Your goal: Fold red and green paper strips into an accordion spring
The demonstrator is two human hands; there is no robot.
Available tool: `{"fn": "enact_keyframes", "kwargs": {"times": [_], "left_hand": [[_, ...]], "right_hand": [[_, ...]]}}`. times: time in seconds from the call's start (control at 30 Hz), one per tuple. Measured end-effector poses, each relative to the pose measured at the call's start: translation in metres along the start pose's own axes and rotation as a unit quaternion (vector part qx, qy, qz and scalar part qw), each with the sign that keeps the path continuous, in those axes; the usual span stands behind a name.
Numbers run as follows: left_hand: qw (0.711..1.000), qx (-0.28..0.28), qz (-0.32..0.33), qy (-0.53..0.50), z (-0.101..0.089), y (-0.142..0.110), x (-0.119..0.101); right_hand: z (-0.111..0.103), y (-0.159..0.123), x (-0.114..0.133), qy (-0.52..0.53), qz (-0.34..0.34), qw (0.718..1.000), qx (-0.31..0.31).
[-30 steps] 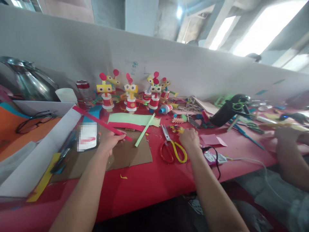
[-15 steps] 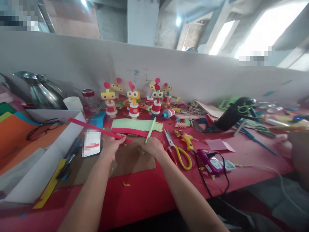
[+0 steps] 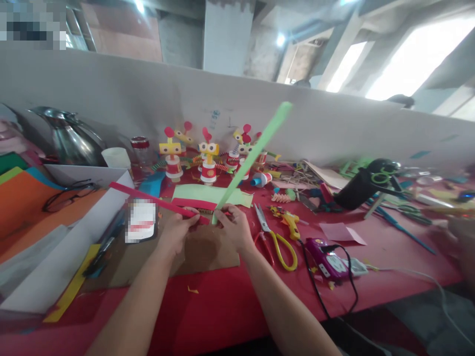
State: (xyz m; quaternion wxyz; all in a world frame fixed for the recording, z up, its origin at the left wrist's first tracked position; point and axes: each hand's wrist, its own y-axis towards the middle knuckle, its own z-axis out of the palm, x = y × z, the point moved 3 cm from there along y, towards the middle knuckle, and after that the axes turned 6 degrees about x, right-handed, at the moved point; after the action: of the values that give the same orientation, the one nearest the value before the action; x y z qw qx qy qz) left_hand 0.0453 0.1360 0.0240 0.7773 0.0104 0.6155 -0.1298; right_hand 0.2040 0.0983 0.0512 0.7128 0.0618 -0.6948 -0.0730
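My left hand (image 3: 180, 227) is closed on a red paper strip (image 3: 148, 198), pinching it near its right end. The strip slants up to the left. In my right hand (image 3: 233, 225) a light green paper strip (image 3: 252, 155) is pinched near its lower end and rises steeply to the upper right. The two lower ends are close together above a piece of brown cardboard (image 3: 211, 252); I cannot tell whether they touch. Just behind my hands lie a light green paper sheet (image 3: 196, 192), a red paper piece (image 3: 181, 201) and a small folded paper spring (image 3: 205, 211).
Several paper-cup figures (image 3: 209, 168) stand along the wall. Yellow-handled scissors (image 3: 276, 242), a yellow glue gun (image 3: 291, 225) and a purple power strip (image 3: 328, 259) lie right. A phone (image 3: 143, 222) and a white box (image 3: 70, 257) are left; a steel jug (image 3: 74, 141) stands behind.
My right hand has turned the green strip, which now sticks up far higher, and brought its lower end to the red strip's end. My left hand has shifted slightly right.
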Motion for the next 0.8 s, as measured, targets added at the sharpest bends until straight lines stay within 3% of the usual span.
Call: {"fn": "enact_keyframes", "kwargs": {"times": [0.2,0.5,0.8], "left_hand": [[1.0,-0.013,0.012,-0.007,0.006,0.0,0.004],[1.0,0.0,0.018,-0.006,0.021,-0.014,-0.001],[1.0,0.026,0.007,-0.006,0.021,-0.012,0.0]], "right_hand": [[-0.004,0.004,-0.018,0.005,0.018,0.999,-0.037],[-0.007,0.004,-0.03,-0.035,-0.013,0.998,-0.042],[-0.009,0.004,-0.031,-0.101,-0.04,0.993,-0.052]]}}
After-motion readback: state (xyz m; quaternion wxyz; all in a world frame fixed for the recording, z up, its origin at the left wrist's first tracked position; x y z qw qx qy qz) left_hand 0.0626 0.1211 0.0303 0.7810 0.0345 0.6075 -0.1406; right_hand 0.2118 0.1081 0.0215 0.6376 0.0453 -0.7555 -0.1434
